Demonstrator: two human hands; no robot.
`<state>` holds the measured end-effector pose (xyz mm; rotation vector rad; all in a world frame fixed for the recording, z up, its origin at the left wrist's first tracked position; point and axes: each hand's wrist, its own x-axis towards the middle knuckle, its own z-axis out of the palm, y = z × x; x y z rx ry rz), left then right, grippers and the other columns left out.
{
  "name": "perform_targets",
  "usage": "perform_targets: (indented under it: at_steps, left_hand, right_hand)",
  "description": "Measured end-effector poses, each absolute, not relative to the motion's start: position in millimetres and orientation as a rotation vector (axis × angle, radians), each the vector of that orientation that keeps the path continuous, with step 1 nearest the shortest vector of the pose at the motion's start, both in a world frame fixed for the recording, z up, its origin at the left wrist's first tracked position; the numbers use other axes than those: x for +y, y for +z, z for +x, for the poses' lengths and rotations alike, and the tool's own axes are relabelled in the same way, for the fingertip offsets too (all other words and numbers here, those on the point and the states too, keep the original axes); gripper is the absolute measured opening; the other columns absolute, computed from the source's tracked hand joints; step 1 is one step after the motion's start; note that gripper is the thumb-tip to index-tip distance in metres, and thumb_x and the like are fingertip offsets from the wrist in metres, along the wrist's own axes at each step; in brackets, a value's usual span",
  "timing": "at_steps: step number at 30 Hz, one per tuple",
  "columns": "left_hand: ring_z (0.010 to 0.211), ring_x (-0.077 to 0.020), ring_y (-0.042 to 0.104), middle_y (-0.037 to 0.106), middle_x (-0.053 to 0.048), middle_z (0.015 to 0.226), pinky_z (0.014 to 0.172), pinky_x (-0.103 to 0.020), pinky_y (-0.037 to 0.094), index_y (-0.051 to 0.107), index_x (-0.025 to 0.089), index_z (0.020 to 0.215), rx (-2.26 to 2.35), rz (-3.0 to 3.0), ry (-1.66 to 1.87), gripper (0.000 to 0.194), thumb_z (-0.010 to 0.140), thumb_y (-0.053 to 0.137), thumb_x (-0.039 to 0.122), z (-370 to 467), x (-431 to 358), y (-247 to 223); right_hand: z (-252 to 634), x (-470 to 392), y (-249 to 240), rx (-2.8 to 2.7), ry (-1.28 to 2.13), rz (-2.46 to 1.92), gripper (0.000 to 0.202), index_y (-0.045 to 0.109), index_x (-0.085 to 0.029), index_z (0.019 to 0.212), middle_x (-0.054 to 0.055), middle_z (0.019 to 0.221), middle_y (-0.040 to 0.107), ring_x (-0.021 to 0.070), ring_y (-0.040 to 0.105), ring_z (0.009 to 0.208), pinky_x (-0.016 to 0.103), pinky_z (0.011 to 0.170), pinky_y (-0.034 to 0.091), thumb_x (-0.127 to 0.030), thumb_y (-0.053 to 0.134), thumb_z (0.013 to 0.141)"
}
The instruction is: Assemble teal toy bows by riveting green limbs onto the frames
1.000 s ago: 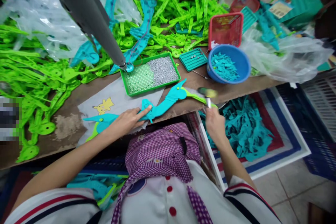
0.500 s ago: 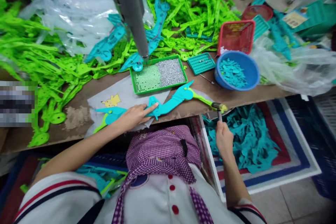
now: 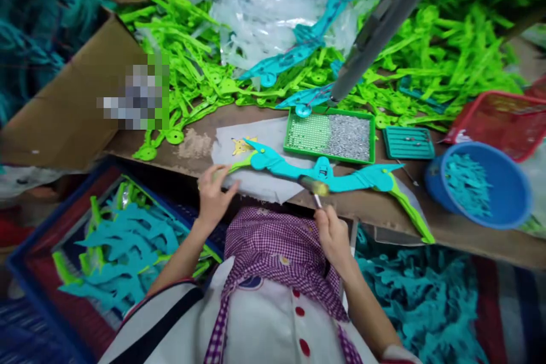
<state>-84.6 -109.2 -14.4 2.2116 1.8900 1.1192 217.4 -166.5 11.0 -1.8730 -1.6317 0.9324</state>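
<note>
A toy bow (image 3: pixel 281 168) with a turquoise body and green limbs lies across the front of the table. At its left end, my left hand (image 3: pixel 214 196) has its fingers curled over the green limb, thumb apart; the limb's tip is hidden under them. My right hand (image 3: pixel 335 236) is closed around the handle of a small hammer (image 3: pixel 314 185). The hammer's dark and yellowish head is at the bow's middle, overlapping its lower edge; whether it touches cannot be told. Behind the bow is a green tray (image 3: pixel 330 158) of small silvery pieces.
A grey post-like tool (image 3: pixel 379 25) slants down behind the tray. Green parts (image 3: pixel 205 62) pile up behind. At right are a teal tray (image 3: pixel 408 143), blue bowl (image 3: pixel 509 182) and red basket (image 3: pixel 490 119). Below left, a blue crate (image 3: pixel 32 239) holds parts; a cardboard box (image 3: pixel 72 102) stands left.
The view has turned left. My left hand has gone from the bow's middle to its left limb. The hammer has moved from the right limb's end to the bow's middle.
</note>
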Motion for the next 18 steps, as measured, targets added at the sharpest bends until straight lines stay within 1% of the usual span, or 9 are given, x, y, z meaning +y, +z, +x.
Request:
perform_targets:
  at_steps: [2,4,7,9,11,13,15,18]
  left_hand:
    - [0.113,-0.0264,0.061,0.063,-0.012,0.117,0.102,-0.042,0.047,0.07,0.021,0.122,2.178,1.84,1.199,0.041,0.084,0.075,0.037,-117,-125,-26]
    - [0.101,-0.022,0.065,0.064,-0.011,0.112,0.09,-0.036,0.053,0.071,0.019,0.116,2.233,1.425,1.279,0.041,0.079,0.076,0.038,-132,-131,-39]
    - [0.072,-0.0139,0.066,0.069,-0.004,0.089,0.068,-0.027,0.055,0.072,0.016,0.097,2.005,0.824,1.426,0.036,0.071,0.077,0.04,-132,-125,-53]
    - [0.059,-0.0118,0.063,0.067,0.0,0.071,0.059,-0.025,0.053,0.07,0.015,0.082,1.835,0.569,1.503,0.035,0.062,0.082,0.041,-127,-118,-58]
    - [0.052,-0.0107,0.061,0.065,0.001,0.063,0.054,-0.023,0.052,0.068,0.015,0.073,1.734,0.451,1.546,0.035,0.054,0.086,0.037,-125,-113,-60]
    - [0.049,-0.0099,0.06,0.065,0.002,0.06,0.051,-0.022,0.05,0.067,0.015,0.068,1.677,0.407,1.556,0.035,0.048,0.088,0.034,-125,-110,-60]
    - [0.048,-0.0096,0.06,0.066,0.002,0.059,0.05,-0.022,0.05,0.067,0.015,0.067,1.634,0.394,1.558,0.035,0.048,0.089,0.033,-127,-110,-60]
    - [0.049,-0.0097,0.061,0.067,0.002,0.06,0.05,-0.022,0.05,0.067,0.016,0.067,1.603,0.387,1.568,0.034,0.048,0.089,0.033,-127,-111,-61]
  right_hand:
    - [199,-150,11,-1.862,0.949,-1.829,0.041,0.045,-0.026,0.075,-0.003,0.051,0.047,0.0166,0.048,0.046,0.028,0.054,0.028,-0.055,0.029,0.098]
    - [183,-135,12,-2.036,0.893,-1.806,0.041,0.048,-0.025,0.078,-0.001,0.052,0.05,0.0173,0.049,0.048,0.028,0.055,0.026,-0.052,0.026,0.099]
    - [166,-121,13,-2.181,0.682,-1.799,0.046,0.053,-0.022,0.084,0.003,0.058,0.058,0.0176,0.053,0.052,0.028,0.057,0.025,-0.049,0.021,0.102]
    - [160,-115,13,-2.296,0.55,-1.875,0.048,0.055,-0.02,0.087,0.005,0.061,0.061,0.0174,0.053,0.052,0.028,0.056,0.022,-0.048,0.02,0.104]
    - [156,-110,15,-2.44,0.481,-1.999,0.047,0.057,-0.018,0.092,0.006,0.063,0.064,0.0175,0.052,0.05,0.029,0.055,0.017,-0.046,0.021,0.105]
    - [154,-107,19,-2.546,0.46,-2.088,0.045,0.057,-0.018,0.098,0.007,0.065,0.066,0.0182,0.053,0.05,0.03,0.055,0.015,-0.046,0.022,0.106]
    - [151,-104,26,-2.586,0.448,-2.079,0.045,0.057,-0.018,0.1,0.008,0.069,0.069,0.0194,0.056,0.054,0.03,0.056,0.015,-0.046,0.023,0.106]
    - [141,-100,36,-2.573,0.429,-1.959,0.046,0.056,-0.018,0.1,0.009,0.075,0.071,0.0214,0.062,0.063,0.029,0.057,0.019,-0.046,0.02,0.106]
